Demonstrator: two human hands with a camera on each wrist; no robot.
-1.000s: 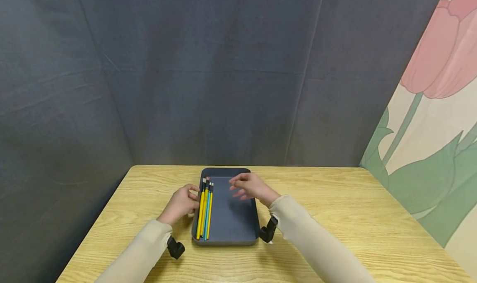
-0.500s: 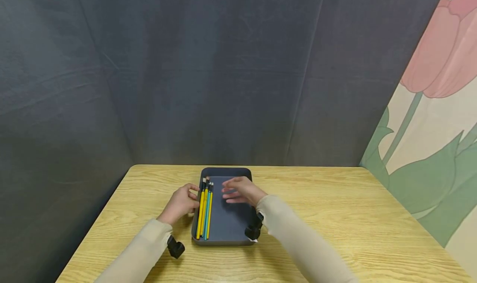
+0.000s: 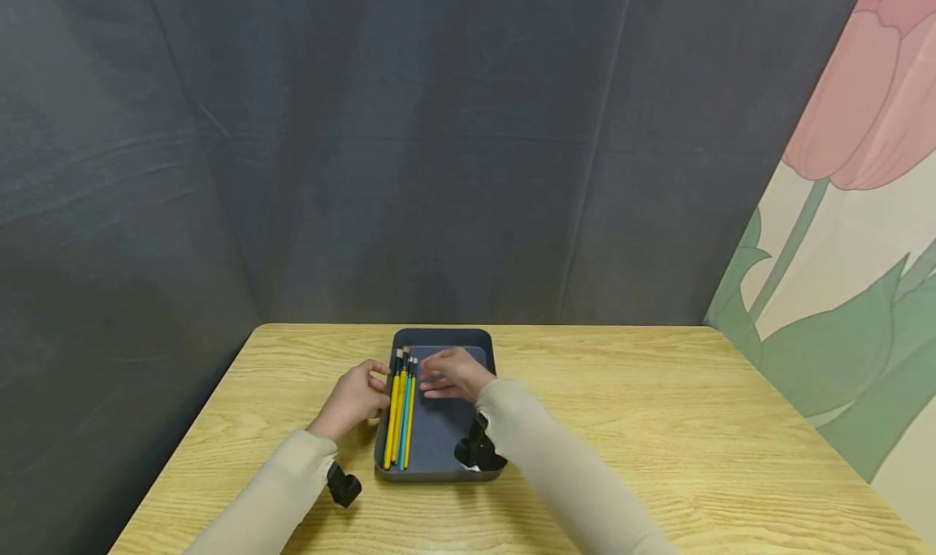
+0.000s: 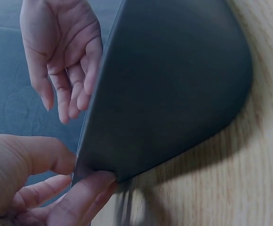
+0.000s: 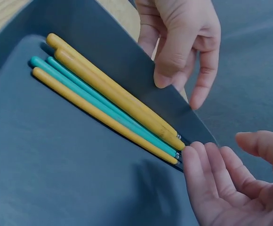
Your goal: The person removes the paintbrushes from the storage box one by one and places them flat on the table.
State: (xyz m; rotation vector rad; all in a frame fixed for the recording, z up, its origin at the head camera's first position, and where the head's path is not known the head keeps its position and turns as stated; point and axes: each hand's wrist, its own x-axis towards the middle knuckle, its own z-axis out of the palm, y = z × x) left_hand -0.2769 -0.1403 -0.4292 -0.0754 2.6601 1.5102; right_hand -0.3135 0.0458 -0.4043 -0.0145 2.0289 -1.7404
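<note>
A dark grey tray (image 3: pixel 439 449) stands on the table, with several yellow and teal brushes (image 3: pixel 396 417) lying side by side along its left wall, bristles toward the far end. My left hand (image 3: pixel 354 401) grips the tray's left wall, thumb at the rim and fingers against the outer side, as the left wrist view shows (image 4: pixel 56 183). Over the tray, just right of the brushes' bristle ends, is my right hand (image 3: pixel 455 374). In the right wrist view the right hand (image 5: pixel 240 183) has extended fingers close to the brushes' metal collars (image 5: pixel 178 155); whether they touch is unclear.
The light wood table (image 3: pixel 658 425) extends to both sides of the tray. Behind it hangs a dark grey cloth (image 3: pixel 424 149). A wall with painted tulips (image 3: pixel 841 295) is at the right. A black wrist camera (image 3: pixel 478 449) hangs over the tray's near right part.
My right hand has moved left across the tray, from near its right wall to beside the brushes. The left hand has kept its place on the tray's wall.
</note>
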